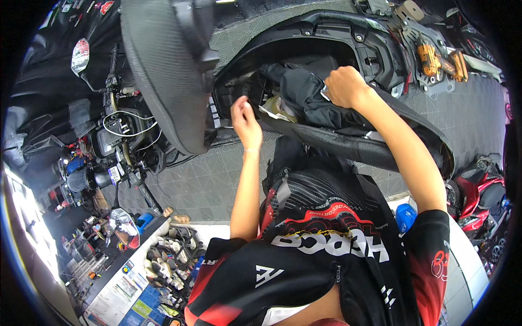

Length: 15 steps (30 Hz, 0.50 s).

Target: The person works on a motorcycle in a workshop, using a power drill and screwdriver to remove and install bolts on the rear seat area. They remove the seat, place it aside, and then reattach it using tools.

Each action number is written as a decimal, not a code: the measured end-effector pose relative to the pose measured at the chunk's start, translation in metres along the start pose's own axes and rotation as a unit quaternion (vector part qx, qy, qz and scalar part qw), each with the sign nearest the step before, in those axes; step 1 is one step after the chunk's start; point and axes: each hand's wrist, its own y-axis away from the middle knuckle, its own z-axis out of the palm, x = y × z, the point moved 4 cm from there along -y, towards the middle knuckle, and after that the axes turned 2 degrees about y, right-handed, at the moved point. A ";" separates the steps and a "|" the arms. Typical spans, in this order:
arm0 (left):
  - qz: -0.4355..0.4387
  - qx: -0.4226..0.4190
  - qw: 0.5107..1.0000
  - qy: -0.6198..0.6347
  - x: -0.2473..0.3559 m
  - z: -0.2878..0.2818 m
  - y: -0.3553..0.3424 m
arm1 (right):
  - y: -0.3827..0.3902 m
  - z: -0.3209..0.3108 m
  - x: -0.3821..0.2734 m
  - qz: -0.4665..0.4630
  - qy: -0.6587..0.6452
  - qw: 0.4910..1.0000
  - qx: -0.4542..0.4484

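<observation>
Lettered shirt (321, 271), right fingers (337, 82) gripping cloth (302, 92)

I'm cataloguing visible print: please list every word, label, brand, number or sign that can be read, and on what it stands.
The wording isn't copied here, only described.
Shirt: large white lettering, with red above; legible.
Right sleeve: red marking.
Label by the handlebar: blue letters on white.
Sheets at lower left: too small to read.
White patch by the right hand: no print discernible.
</observation>
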 end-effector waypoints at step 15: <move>-0.422 -0.071 0.830 0.357 -0.314 0.023 -0.124 | 0.023 0.008 -0.013 0.023 -0.041 0.991 0.128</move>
